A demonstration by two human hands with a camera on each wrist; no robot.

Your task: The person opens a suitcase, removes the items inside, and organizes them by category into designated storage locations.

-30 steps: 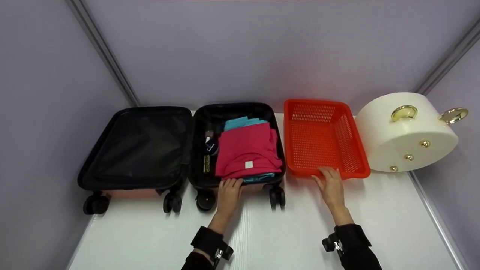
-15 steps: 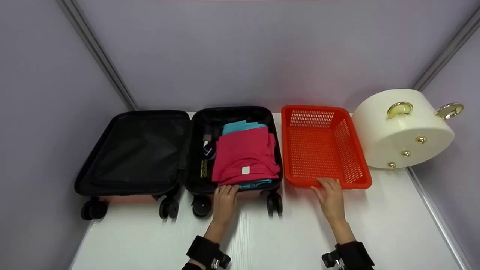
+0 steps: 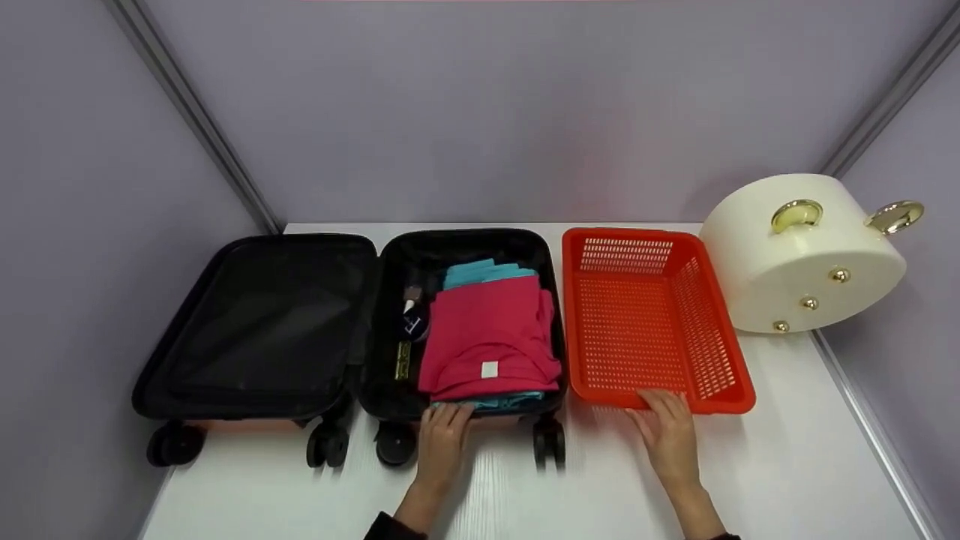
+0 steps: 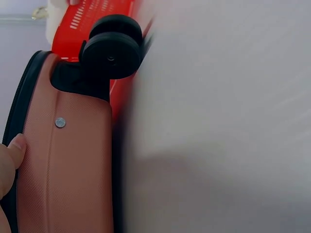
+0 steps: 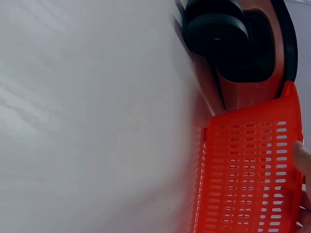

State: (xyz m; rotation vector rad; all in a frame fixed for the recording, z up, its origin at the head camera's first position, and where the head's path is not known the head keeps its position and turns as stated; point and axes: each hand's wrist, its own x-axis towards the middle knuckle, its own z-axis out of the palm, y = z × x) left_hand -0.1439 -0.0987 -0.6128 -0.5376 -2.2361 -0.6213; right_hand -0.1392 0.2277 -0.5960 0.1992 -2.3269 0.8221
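My left hand [image 3: 442, 442] grips the front rim of an opened suitcase [image 3: 270, 330], fingers over the edge. In the left wrist view its thumb [image 4: 17, 148] presses the pink outer shell [image 4: 73, 160]. Inside the right half lie a folded pink T-shirt [image 3: 487, 330], blue folded cloth [image 3: 484, 274], a small dark bottle-like item [image 3: 415, 322] and a yellow-marked strip [image 3: 403, 360]. My right hand [image 3: 669, 442] holds the front rim of a red plastic basket [image 3: 630, 330], bare inside. The right wrist view shows the thumb [image 5: 301, 158] outside the basket's slotted wall [image 5: 257, 114].
A white rounded case [image 3: 802, 255] with gold handles and gold studs stands right of the basket, close to it. Grey walls [image 3: 480, 112] enclose the white tabletop [image 3: 585, 487] at the back and sides. Black wheels [image 3: 550, 442] stick out at the suitcase's front.
Both hands have drawn the suitcase and the basket toward the person, widening the gap to the back wall. The white case keeps its place beside the wall.
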